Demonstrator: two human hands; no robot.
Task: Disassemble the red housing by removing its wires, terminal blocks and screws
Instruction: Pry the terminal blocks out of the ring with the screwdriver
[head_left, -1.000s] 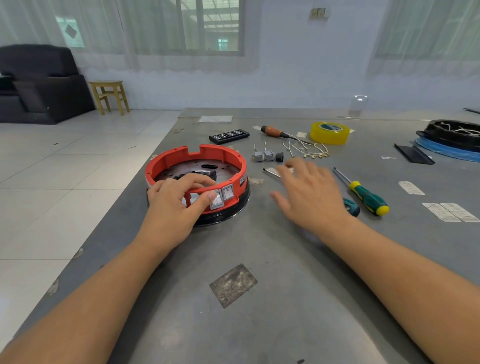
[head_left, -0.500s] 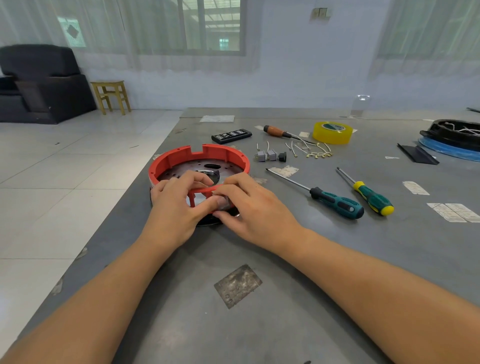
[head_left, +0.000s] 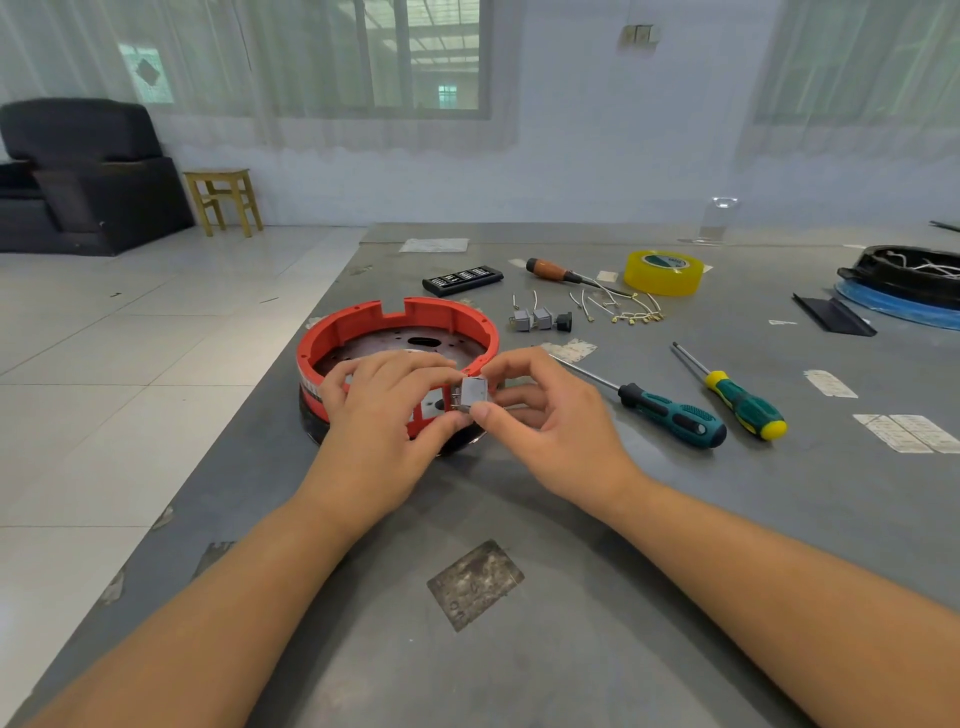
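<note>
I see the housing (head_left: 358, 325) left on the table (head_left: 623, 519), two screwdrivers (head_left: 670, 413) right of it, loose blocks (head_left: 540, 319) and wires (head_left: 618, 306) behind.

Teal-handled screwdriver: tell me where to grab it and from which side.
Grip the teal-handled screwdriver by its thick ribbed handle, coming from above with the right hand. It lies flat on the table, handle end nearest the person, thin shaft pointing away toward the red housing.
</note>
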